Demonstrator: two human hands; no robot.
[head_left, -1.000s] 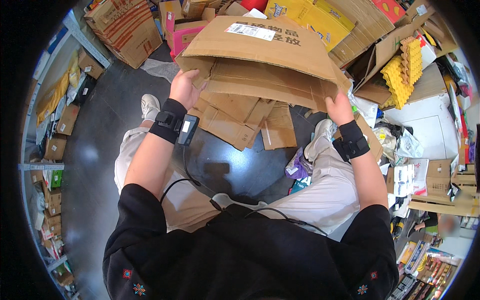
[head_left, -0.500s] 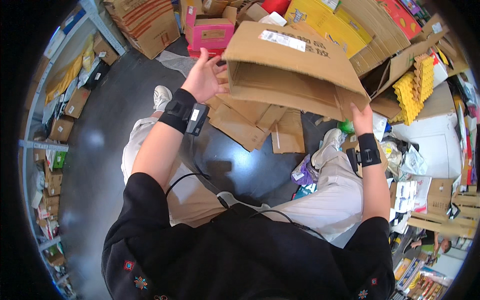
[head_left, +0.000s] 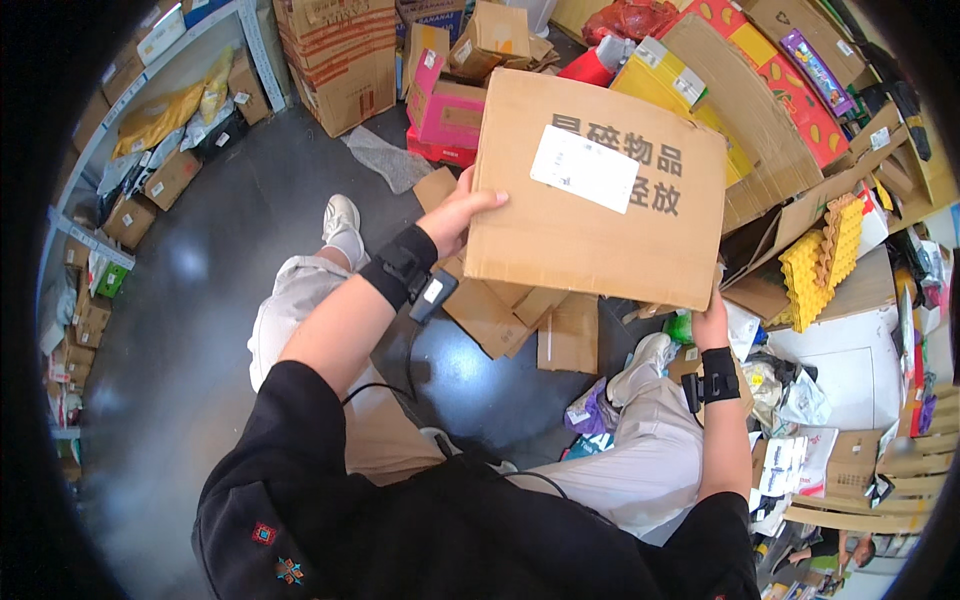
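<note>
A brown cardboard box (head_left: pixel 520 220) with a white label and dark print is held up in front of me, its broad labelled face turned toward me. My left hand (head_left: pixel 462 212) grips its left edge, thumb on the front and fingers behind, out of sight. At the lower right corner my right hand (head_left: pixel 711 322) has hold of the box, its fingers partly hidden by the cardboard. Below the box, flattened cardboard pieces (head_left: pixel 568 338) lie on the dark floor between my feet.
Shelving with parcels (head_left: pixel 165 180) runs along the left. A tall carton (head_left: pixel 338 60) and a pink box (head_left: pixel 452 113) stand ahead. To the right are a yellow egg-crate sheet (head_left: pixel 805 280), more cartons and bags. A purple package (head_left: pixel 590 408) lies beside my right foot. Another person (head_left: pixel 835 548) shows at lower right.
The box has tilted so its labelled face turns toward me and its open side no longer shows. My left hand has gone from spread fingers to gripping the box edge.
</note>
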